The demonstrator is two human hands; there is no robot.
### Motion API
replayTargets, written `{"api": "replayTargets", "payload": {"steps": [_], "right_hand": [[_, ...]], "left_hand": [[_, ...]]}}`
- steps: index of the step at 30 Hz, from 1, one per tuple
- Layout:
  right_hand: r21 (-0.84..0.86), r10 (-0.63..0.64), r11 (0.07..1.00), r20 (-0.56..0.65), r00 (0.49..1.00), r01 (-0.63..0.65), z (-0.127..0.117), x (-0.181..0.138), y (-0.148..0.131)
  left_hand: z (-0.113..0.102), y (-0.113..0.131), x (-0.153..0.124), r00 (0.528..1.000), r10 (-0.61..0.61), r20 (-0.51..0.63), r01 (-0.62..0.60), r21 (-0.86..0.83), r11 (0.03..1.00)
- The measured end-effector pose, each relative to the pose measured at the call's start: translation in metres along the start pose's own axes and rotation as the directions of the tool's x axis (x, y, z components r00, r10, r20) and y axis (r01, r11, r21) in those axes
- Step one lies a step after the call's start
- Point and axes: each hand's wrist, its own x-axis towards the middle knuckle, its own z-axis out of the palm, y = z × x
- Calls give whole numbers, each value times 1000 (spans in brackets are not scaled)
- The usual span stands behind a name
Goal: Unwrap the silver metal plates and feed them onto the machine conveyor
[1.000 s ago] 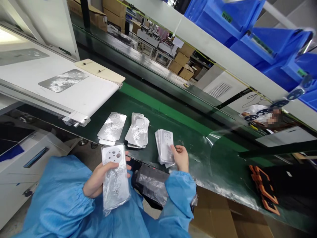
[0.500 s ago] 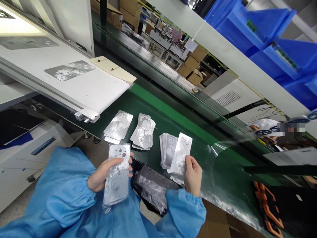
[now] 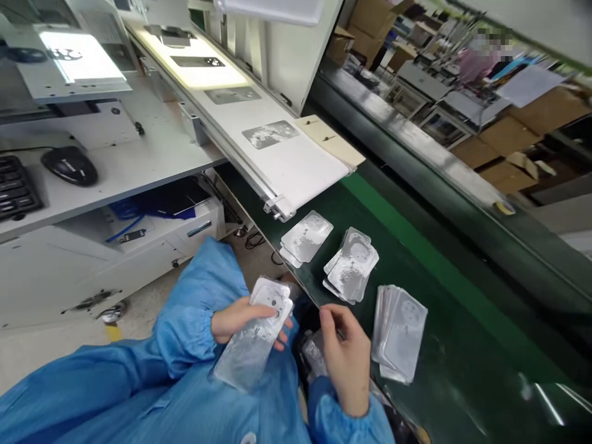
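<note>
My left hand point(image 3: 238, 322) is closed round a stack of silver plates with round holes point(image 3: 252, 345), wrapped in clear film and held over my lap. My right hand point(image 3: 345, 357) hovers just right of that stack with thumb and forefinger pinched together; I cannot make out anything between them. Three piles of the same plates lie on the dark green belt point(image 3: 444, 308): a near-left pile point(image 3: 308, 236), a fanned middle pile point(image 3: 354, 266) and a thicker pile point(image 3: 401, 333) closest to my right hand. Both sleeves are blue.
A white conveyor point(image 3: 305, 176) ends above the belt and carries a single plate point(image 3: 271, 134). To the left, a desk holds a black mouse point(image 3: 69, 165) and a keyboard point(image 3: 13, 188). Crumpled clear bags point(image 3: 314, 354) lie on my lap. Cardboard boxes point(image 3: 513, 166) stand beyond the belt.
The view has swung left. My right hand lifted one plate off the thick pile, then came in toward the left hand's stack; that plate no longer shows in it.
</note>
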Motion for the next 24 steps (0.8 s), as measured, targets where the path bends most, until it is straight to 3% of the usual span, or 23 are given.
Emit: {"api": "replayTargets", "payload": {"steps": [3,7,10,12,15,17,20,22,24], "right_hand": [[69,-56,997,217,975,42,3,13,-8],[131,-110,990,541,834,46,27,24,-24],[69,-105,994,625,773,80,34,34,-41],[1,-120,988,633,765,154,30,44,-59],[-23,-196,968,557,807,251,16,72,-93],[71,-253,966,469,846,249,2,104,-114],[215,-266,949,151,952,231,-14,176,-134],[215,-176,957,-100,979,194,-16,230,-137],[103,-100,988,-154,983,117,-9,277,-134]], "left_hand": [[-12,-30,-15,996,-52,74,53,-11,999],[-23,-52,-28,986,-55,154,54,14,998],[-28,-53,-35,986,-40,163,31,59,998],[-30,-51,-37,988,-17,153,7,64,998],[-33,-48,-36,989,29,144,-36,50,998],[-37,-46,-35,990,51,131,-59,58,997],[-42,-41,-37,993,69,98,-76,73,994],[-45,-37,-41,992,99,84,-106,86,991],[-48,-34,-45,988,135,71,-143,125,982]]}}
